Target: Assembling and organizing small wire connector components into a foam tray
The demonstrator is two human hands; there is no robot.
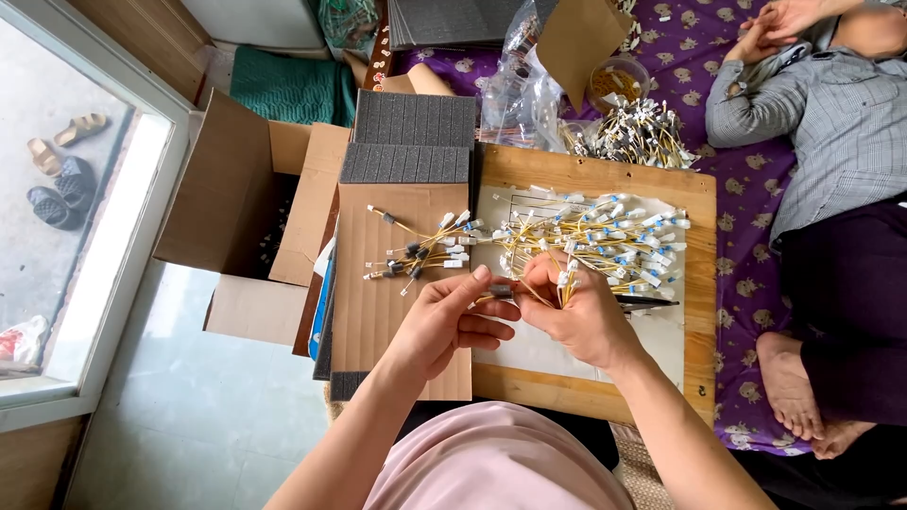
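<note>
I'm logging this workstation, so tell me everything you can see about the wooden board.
The wooden board is a light-brown rectangle with a plain flat rim, lying flat in front of the person. White paper covers its middle, and a heap of yellow wires with white connectors lies on top. Cardboard overlaps its left edge, and both hands work above it.

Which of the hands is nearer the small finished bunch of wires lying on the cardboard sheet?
Left. The left hand sits just below the small wire bunch on the cardboard sheet; the right hand is farther right, over the wooden board.
</note>
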